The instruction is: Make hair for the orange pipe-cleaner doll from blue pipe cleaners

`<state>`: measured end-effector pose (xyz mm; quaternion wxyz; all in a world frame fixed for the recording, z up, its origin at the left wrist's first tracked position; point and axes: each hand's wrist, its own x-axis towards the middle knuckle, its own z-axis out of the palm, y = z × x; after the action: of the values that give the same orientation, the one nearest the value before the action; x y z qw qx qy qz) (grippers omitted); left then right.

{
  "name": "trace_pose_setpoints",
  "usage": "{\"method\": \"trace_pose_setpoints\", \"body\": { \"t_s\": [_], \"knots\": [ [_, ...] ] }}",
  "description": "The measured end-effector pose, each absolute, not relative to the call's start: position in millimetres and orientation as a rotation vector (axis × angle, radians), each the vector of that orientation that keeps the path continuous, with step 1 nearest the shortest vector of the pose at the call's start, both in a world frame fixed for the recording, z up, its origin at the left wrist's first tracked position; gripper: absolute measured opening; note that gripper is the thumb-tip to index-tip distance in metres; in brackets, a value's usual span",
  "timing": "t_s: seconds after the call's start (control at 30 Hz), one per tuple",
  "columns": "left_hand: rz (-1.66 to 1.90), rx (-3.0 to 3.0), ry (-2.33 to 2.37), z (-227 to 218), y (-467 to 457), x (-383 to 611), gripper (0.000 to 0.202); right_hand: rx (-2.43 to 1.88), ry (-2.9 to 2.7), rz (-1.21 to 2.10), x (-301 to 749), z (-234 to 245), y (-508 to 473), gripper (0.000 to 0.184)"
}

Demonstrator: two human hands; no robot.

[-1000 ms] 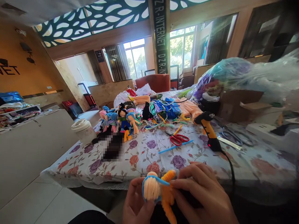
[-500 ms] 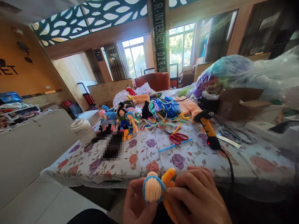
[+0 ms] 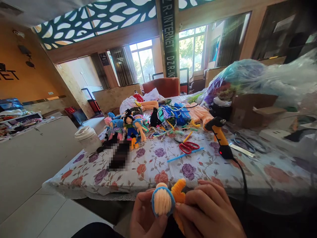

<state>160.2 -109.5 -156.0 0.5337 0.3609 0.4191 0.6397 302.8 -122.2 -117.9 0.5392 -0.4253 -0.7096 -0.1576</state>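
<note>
Low in the head view, a peach pipe-cleaner doll head point(image 3: 162, 202) is gripped between the thumb and fingers of my left hand point(image 3: 146, 216). A blue pipe cleaner point(image 3: 153, 206) runs round its edge. My right hand point(image 3: 210, 210) is closed, thumb and fingertips pinched at the right side of the blue rim. What exactly lies in that pinch is hidden, perhaps the rim's end. A bent orange fuzzy piece point(image 3: 178, 190) sticks up between the head and my right hand, and part of it shows lower down. Whether it is joined to the head I cannot tell.
Red-handled scissors point(image 3: 189, 147) and a blue stick point(image 3: 184, 155) lie on the flowered tablecloth point(image 3: 151, 165). A yellow glue gun point(image 3: 221, 138) stands right, its cord hanging over the edge. Finished dolls point(image 3: 128, 125), pipe-cleaner bundles point(image 3: 180, 114) and a white jar point(image 3: 88, 137) sit further back.
My right hand's fingers have shifted slightly at the blue rim, and the doll head has turned a little. The things on the table have stayed put.
</note>
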Motion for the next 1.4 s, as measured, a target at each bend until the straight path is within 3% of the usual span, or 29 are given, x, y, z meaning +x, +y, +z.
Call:
{"method": "trace_pose_setpoints", "body": {
  "t_s": [0.4, 0.57, 0.77, 1.4],
  "knots": [
    [1.545, 0.834, 0.955, -150, -110, 163, 0.041, -0.957, -1.800, -0.244, 311, -118, -126, 0.011],
    [1.473, 0.872, 0.900, -147, -109, 160, 0.032, -0.977, -1.868, -0.128, 315, -112, -128, 0.015],
    [1.368, 0.963, 0.757, -154, -105, 154, 0.038, -1.002, -1.923, 0.012, 320, -103, -128, 0.016],
    [1.284, 0.968, 0.947, -149, -102, 155, 0.034, -1.030, -1.936, 0.395, 325, -102, -116, 0.026]
  ]
}}
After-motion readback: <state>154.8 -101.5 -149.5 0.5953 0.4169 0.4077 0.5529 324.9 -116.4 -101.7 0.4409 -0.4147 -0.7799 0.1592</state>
